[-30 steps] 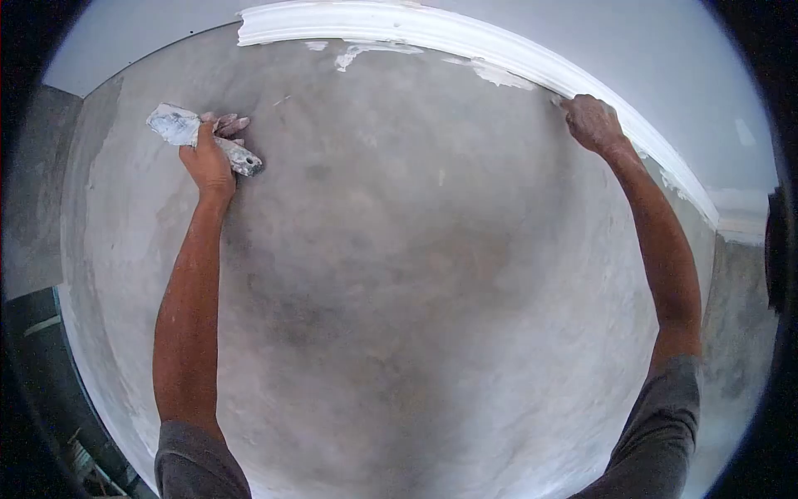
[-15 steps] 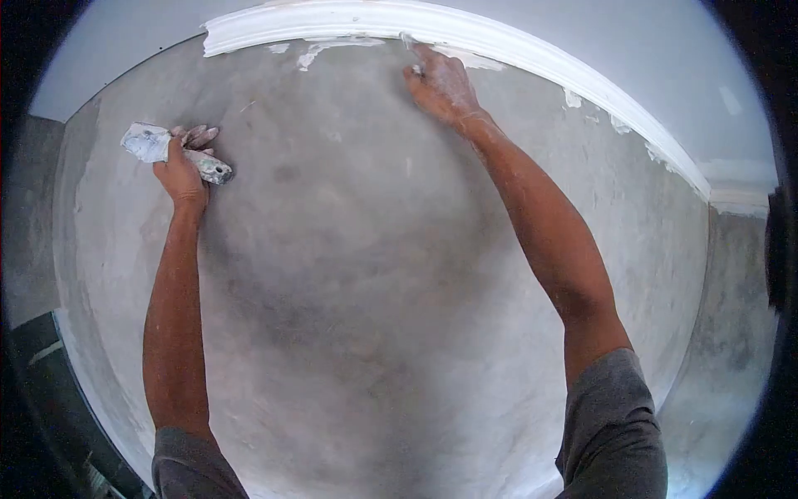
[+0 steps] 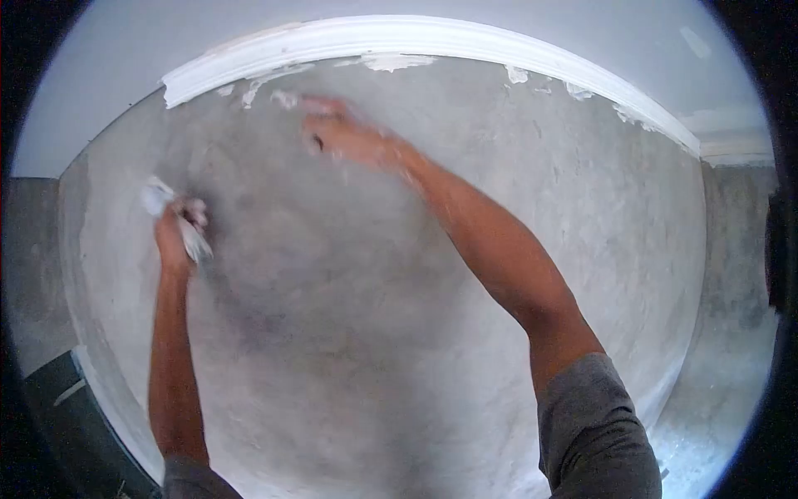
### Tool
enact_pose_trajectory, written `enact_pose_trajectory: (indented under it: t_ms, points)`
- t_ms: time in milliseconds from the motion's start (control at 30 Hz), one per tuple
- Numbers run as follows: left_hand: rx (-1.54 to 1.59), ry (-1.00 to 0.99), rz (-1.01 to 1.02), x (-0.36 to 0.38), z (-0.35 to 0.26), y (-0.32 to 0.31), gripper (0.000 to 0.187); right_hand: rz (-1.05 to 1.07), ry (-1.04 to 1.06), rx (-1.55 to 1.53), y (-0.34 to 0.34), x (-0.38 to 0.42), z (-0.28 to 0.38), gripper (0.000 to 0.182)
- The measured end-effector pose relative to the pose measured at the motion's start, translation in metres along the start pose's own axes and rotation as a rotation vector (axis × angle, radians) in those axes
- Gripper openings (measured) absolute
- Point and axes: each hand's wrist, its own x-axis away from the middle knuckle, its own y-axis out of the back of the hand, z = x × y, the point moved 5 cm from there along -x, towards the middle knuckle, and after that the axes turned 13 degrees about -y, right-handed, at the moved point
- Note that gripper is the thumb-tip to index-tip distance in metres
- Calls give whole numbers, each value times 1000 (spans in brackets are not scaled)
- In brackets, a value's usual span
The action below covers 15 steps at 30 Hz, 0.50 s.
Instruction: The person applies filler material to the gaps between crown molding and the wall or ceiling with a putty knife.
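Note:
Gripped in my left hand [image 3: 179, 229] is a wide putty knife [image 3: 155, 198], its blade smeared white and pointing up to the left, its handle end sticking out below. My right hand [image 3: 349, 137], smeared by motion, is closed around a small putty knife [image 3: 285, 99] that is mostly hidden by the fingers, with a whitish tip showing beyond the index finger. That tip is a little below the white cornice moulding [image 3: 399, 35]. Patches of white filler [image 3: 391, 62] lie along the moulding's lower edge.
The grey plastered wall [image 3: 374, 249] fills most of the view. Above the moulding is the pale ceiling [image 3: 249, 21]. The moulding's cut end [image 3: 169, 91] stands at the left. A dark panel [image 3: 71, 416] is at the lower left, and another wall [image 3: 736, 266] at the right.
My right hand has left the moulding's lower edge and moved left and down. The left hand is lower, its putty knife turned more upright. The view has shifted too.

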Motion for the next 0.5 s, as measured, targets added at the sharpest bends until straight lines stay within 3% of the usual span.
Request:
enact_pose_trajectory:
  t_ms: [33,100,133,167,200,233,333,433,500]
  points:
    - [-44,7,113,41,-17,-26,33,97,17,-107,-14,13,-3,33]
    - [-50,271,111,126,-51,-57,36,311,-94,-241,-45,56,-9,38]
    - [52,311,144,165,-60,-67,36,373,-124,-292,-58,82,-13,42]
    - [-78,493,104,200,-61,-69,33,434,-156,-341,-74,108,-17,46]
    - [15,630,59,227,-71,-79,29,499,-150,-373,-94,129,-29,47]
    - [113,762,10,249,-81,-90,26,567,-144,-401,-112,148,-42,49]
    - [149,884,-42,276,-101,-111,21,655,-182,-456,-146,202,-49,50]
    - [280,967,-70,286,-107,-116,19,611,-161,-276,-143,224,-48,48]
    - [263,943,-115,288,-114,-109,19,423,174,207,-114,229,-54,37]
